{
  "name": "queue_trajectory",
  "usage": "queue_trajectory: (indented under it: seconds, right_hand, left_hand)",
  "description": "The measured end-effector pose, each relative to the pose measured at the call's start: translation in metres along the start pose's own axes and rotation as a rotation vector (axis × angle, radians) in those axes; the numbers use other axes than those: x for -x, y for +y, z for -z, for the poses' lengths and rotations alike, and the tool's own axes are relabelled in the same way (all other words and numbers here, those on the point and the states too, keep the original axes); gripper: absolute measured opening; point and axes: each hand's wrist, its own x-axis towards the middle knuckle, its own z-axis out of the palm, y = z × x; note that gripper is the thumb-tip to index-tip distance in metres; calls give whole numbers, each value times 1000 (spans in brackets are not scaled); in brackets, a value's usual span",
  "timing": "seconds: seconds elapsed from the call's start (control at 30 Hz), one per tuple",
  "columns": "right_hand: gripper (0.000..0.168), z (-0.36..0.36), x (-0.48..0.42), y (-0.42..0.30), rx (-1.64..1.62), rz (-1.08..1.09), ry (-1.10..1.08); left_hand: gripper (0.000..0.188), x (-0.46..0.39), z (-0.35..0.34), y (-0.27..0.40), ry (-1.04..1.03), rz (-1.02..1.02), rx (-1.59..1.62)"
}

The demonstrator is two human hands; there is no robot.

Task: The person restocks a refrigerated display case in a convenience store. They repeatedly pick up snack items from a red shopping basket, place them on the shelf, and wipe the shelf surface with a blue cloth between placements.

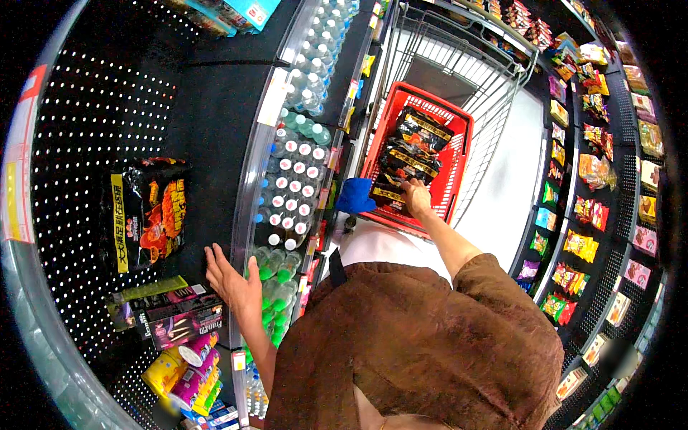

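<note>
My right hand point(416, 198) is down in a red plastic shopping basket point(463, 141), its fingers on the edge of the nearest black packet point(388, 200). Two more black packets of similar look lie behind it, a middle packet point(411, 164) and a far packet point(424, 131). My left hand point(234, 277) is empty with fingers apart, over the front of a black shelf. Beyond its fingertips a large black packet with orange print point(153, 212) stands on that shelf. A dark Franzzi carton point(185, 322) sits close to the left wrist.
The basket rests at the near end of a wire shopping cart point(484, 107), beside a blue object point(356, 195). Bottled drinks point(293, 183) fill the lower left shelf. Tubs and canisters point(188, 371) stand near the left hand. Packaged snacks point(583, 247) line the right shelves.
</note>
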Motion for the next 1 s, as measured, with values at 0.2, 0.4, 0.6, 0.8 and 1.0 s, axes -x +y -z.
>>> queue_trajectory:
  seconds: [0.2, 0.4, 0.6, 0.8, 1.0]
  right_hand:
    - [20, -23, -16, 18, -8, -14, 65]
    - [11, -8, -1, 27, -107, -26, 52]
    - [12, 30, 25, 40, -821, -316, 27]
    - [21, 127, 53, 14, -373, 11, 116]
    - [17, 264, 70, -73, -141, 256, 160]
  left_hand:
    - [87, 1, 2, 4, -33, 23, -9]
    - [89, -1, 3, 5, -48, 15, -2]
    - [88, 3, 5, 5, -14, 10, 7]
    - [86, 5, 3, -1, 24, -18, 43]
    - [87, 7, -1, -5, 43, 6, 81]
